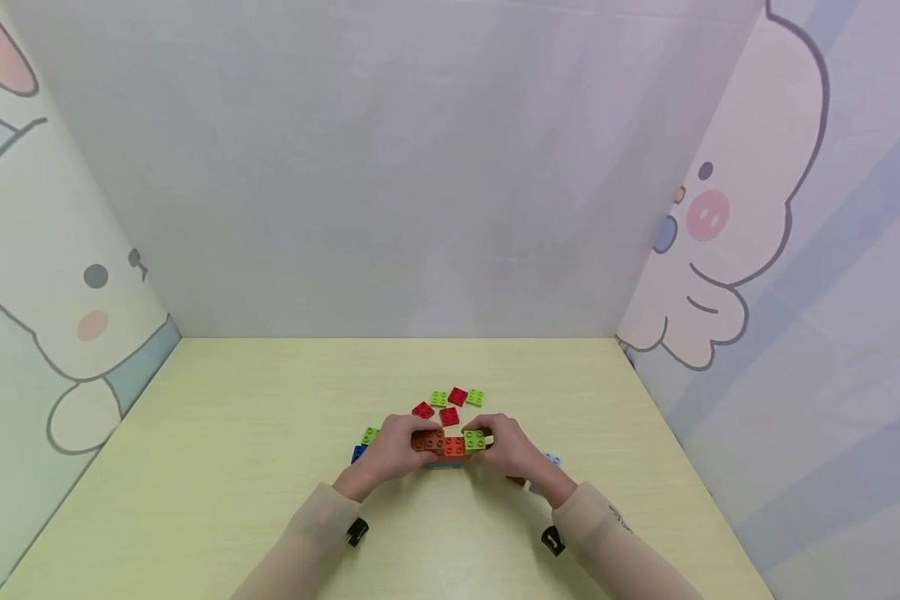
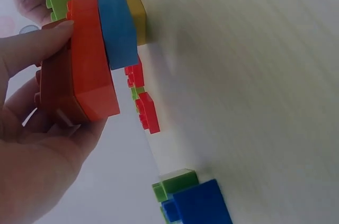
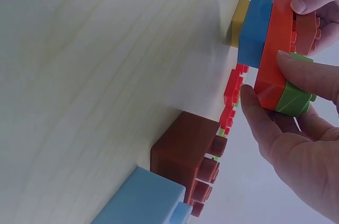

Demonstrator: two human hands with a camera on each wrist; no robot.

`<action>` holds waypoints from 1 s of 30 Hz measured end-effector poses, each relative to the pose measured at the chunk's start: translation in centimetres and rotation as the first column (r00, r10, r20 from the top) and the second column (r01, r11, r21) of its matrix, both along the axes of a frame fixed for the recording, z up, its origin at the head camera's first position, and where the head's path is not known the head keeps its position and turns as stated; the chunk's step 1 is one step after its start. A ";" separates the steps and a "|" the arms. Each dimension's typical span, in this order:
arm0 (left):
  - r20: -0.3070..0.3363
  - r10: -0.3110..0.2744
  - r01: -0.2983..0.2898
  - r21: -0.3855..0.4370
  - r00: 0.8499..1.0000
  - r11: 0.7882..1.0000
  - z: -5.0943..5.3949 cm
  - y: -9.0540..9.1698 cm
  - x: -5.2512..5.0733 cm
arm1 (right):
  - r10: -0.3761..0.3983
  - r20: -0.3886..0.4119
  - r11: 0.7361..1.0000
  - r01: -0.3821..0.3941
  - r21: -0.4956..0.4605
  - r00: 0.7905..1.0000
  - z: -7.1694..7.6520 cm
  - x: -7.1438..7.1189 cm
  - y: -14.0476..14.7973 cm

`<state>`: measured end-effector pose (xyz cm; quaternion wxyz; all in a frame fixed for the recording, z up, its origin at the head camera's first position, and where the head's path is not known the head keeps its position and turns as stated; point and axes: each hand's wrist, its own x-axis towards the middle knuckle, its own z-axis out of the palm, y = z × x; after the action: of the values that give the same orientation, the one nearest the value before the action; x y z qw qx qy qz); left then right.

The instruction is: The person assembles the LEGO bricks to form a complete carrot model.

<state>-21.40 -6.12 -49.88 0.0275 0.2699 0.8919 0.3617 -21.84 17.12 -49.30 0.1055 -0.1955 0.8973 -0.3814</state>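
Observation:
A stack of bricks stands between the hands: a yellow brick (image 2: 135, 16) at the bottom, a blue one (image 2: 117, 25) above it, then a long orange-red brick (image 2: 91, 49). On top of that brick sit a brown brick (image 1: 428, 441) at the left end and a lime green brick (image 1: 475, 440) at the right end. My left hand (image 1: 392, 452) grips the brown brick and the orange-red one's left end, thumb on the near side. With thumb and fingers, my right hand (image 1: 507, 450) pinches the green brick and the orange-red one's right end.
Behind the stack lie several small red (image 1: 449, 416) and green bricks (image 1: 439, 398). Left of the left hand are a dark blue brick (image 2: 202, 204) and a green one (image 2: 179, 182). A brown brick (image 3: 183, 147) and a light blue brick (image 3: 142, 198) lie by the right forearm.

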 end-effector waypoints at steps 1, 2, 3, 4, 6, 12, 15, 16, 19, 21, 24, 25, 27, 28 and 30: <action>0.002 -0.002 0.002 -0.003 1.000 1.000 0.0 0.0 0.0 | -0.001 0.001 1.000 0.001 -0.001 1.000 0.0 0.0 0.0; 0.004 -0.003 0.003 -0.007 1.000 1.000 0.0 0.0 -0.1 | -0.001 0.000 1.000 0.001 -0.001 1.000 0.0 0.0 0.0; 0.004 -0.005 0.005 -0.010 1.000 1.000 0.0 0.0 -0.1 | 0.000 -0.002 1.000 0.000 -0.001 1.000 0.0 0.0 0.0; 0.002 -0.007 0.007 -0.013 1.000 1.000 0.0 0.0 -0.1 | -0.001 -0.003 1.000 0.001 0.000 1.000 -0.1 0.0 0.0; -0.003 -0.012 0.012 -0.019 1.000 1.000 0.1 0.1 -0.1 | -0.001 -0.003 1.000 0.001 0.000 1.000 -0.1 0.0 0.0; -0.002 -0.013 0.013 -0.027 1.000 1.000 0.3 0.2 -0.1 | -0.003 0.002 1.000 0.003 -0.006 1.000 -0.2 0.1 0.0; 0.015 -0.011 0.011 -0.030 1.000 0.999 0.5 0.3 -0.1 | -0.004 0.005 1.000 0.004 -0.011 1.000 -0.1 0.1 0.0; 0.018 -0.011 0.011 -0.031 1.000 0.999 0.6 0.4 -0.1 | -0.002 0.003 1.000 0.002 -0.011 1.000 -0.1 0.1 0.0; 0.013 -0.016 0.017 -0.042 1.000 0.999 0.6 0.4 -0.1 | -0.005 0.003 1.000 0.005 -0.007 1.000 0.0 0.1 0.0; 0.008 -0.020 0.020 -0.049 1.000 0.999 0.6 0.4 -0.2 | -0.006 0.002 1.000 0.006 -0.003 1.000 0.0 0.1 0.0; 0.013 -0.022 0.023 -0.055 1.000 0.998 0.5 0.4 -0.2 | -0.007 0.001 1.000 0.007 0.003 1.000 0.0 0.1 0.0; 0.017 -0.021 0.022 -0.057 1.000 0.998 0.5 0.3 -0.2 | -0.007 0.002 1.000 0.007 0.005 1.000 0.0 0.1 0.0; 0.027 -0.017 0.019 -0.058 0.999 0.998 0.5 0.3 -0.2 | -0.009 0.003 1.000 0.008 0.008 1.000 0.0 0.1 0.0; 0.031 -0.014 0.016 -0.060 0.999 0.998 0.5 0.3 -0.2 | -0.007 0.001 1.000 0.007 0.009 1.000 0.0 0.1 -0.1; 0.043 -0.008 0.010 -0.058 0.999 0.998 0.5 0.3 -0.3 | -0.010 0.005 1.000 0.010 0.007 1.000 0.0 0.1 -0.1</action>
<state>-21.68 -5.79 -49.37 0.0562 0.2651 0.9002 0.3410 -21.75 17.00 -49.32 0.1063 -0.1897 0.8994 -0.3792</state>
